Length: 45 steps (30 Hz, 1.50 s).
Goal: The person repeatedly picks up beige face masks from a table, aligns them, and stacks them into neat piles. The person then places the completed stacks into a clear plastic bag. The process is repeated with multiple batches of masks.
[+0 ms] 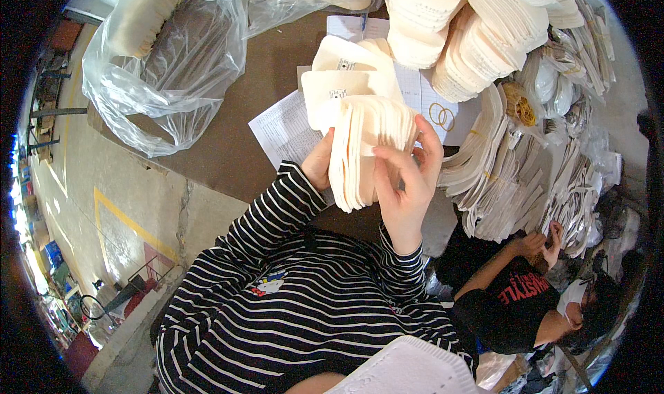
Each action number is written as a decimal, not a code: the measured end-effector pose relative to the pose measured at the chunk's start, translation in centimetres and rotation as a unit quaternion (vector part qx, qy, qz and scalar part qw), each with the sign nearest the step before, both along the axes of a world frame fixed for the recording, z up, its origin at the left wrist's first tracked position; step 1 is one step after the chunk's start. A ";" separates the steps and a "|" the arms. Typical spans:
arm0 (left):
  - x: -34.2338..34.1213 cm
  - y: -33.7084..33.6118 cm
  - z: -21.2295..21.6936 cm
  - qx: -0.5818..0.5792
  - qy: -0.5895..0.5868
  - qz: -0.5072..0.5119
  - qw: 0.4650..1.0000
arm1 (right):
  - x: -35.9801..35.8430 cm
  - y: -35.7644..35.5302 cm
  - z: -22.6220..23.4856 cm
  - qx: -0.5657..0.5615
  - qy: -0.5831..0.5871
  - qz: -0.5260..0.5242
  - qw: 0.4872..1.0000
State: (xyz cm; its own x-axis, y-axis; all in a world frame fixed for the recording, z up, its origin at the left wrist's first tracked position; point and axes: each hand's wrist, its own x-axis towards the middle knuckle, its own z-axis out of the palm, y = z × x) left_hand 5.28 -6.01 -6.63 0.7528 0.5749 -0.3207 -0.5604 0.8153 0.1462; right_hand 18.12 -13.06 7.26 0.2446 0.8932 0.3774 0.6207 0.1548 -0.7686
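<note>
cream insoles (360,152) stand on edge in a thick stack above the counter (228,152); my left hand (319,162) clasps its side to steady it, while my right hand (408,179) curls over the top, fingers parting the layers.

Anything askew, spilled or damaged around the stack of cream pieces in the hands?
Nothing looks damaged or spilled. The stack of cream pieces fans unevenly between the left hand and right hand. Two rubber bands lie loose on the papers.
</note>
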 end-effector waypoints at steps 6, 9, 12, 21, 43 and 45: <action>0.1 0.2 1.6 0.045 0.004 -0.005 0.999 | -0.5 -0.1 1.4 -0.018 -0.042 0.002 0.999; 0.0 0.2 0.5 0.078 0.006 -0.002 0.997 | -0.5 -0.1 1.2 -0.017 -0.041 0.002 0.999; 0.0 0.2 -0.7 0.044 0.000 0.000 0.999 | -0.3 -0.2 1.0 -0.017 -0.049 0.002 0.999; -0.6 -0.7 -0.1 0.047 0.006 -0.019 0.999 | -0.2 -0.2 0.0 0.020 -0.074 0.005 0.997; -1.2 -0.9 2.2 0.098 0.026 0.002 0.995 | -1.1 -0.4 1.0 -0.039 -0.066 0.006 0.997; -1.3 -1.0 2.9 0.098 0.039 0.008 0.994 | -0.9 -0.3 0.7 -0.041 -0.055 0.003 0.998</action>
